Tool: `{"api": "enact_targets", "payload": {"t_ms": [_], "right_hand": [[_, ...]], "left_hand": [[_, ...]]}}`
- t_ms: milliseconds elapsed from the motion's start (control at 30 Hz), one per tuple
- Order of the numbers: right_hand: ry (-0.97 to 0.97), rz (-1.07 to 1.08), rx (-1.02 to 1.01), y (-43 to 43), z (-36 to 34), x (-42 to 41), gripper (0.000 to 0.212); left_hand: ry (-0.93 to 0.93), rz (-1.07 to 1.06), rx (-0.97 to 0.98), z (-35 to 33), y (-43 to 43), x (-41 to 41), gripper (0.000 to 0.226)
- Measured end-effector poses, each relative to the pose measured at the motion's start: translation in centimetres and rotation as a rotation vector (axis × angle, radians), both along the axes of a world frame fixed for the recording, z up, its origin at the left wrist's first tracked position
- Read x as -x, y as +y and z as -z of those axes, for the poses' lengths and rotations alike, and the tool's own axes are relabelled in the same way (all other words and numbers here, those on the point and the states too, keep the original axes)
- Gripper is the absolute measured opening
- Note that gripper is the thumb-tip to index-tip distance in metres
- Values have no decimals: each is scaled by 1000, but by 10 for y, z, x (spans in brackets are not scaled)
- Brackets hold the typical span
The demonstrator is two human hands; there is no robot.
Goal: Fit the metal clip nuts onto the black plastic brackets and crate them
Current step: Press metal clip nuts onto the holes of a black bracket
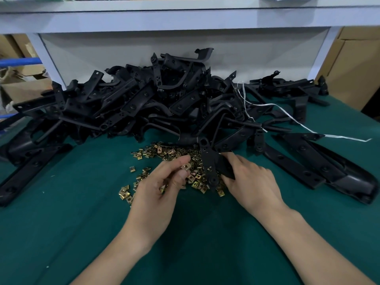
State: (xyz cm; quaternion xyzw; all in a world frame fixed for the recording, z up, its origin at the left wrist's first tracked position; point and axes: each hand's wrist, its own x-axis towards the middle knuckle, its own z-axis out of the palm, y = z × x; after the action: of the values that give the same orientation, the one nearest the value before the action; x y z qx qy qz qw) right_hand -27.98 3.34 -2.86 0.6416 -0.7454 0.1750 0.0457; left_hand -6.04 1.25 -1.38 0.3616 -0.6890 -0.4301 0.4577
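Fingers (179,161) of the left hand (158,188) pinch one nut (186,166); the right hand (253,182) grips a bracket (208,161) just beside it, the nut not yet fitted. Under both lie loose nuts (162,151) on the bench (61,233); beyond, a big bracket heap (133,99) — most work looks left, no crate in view.

Left hand (158,188), right hand (253,179), seemingly bare forearms (304,241)

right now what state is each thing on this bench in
left hand, pinching one clip nut between thumb and fingertips
right hand, gripping a black bracket, held on end over the nuts
loose clip nuts, scattered on the green mat, not fitted
bracket heap, piled loose behind, not crated
white string, lying slack across the heap
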Motion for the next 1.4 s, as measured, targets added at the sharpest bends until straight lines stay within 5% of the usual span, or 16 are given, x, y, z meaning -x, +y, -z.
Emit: {"api": "enact_targets", "payload": {"t_ms": [500,800,933,1167,1400], "right_hand": [[-7,-6,-21,1,-2,0,38],[-27,-1,-31,1,-3,-1,35],[-32,11,-47,1,-4,-1,37],[-34,7,-42,3,-6,-2,37],[-99,-60,49,7,-7,-4,44]], "left_hand": [[90,-14,-90,-5,0,2,25],[521,71,-664,-10,-8,1,20],[602,87,-765,-12,-9,0,16],[602,123,-763,-11,-9,-2,14],[327,39,-344,-5,-8,-4,17]]}}
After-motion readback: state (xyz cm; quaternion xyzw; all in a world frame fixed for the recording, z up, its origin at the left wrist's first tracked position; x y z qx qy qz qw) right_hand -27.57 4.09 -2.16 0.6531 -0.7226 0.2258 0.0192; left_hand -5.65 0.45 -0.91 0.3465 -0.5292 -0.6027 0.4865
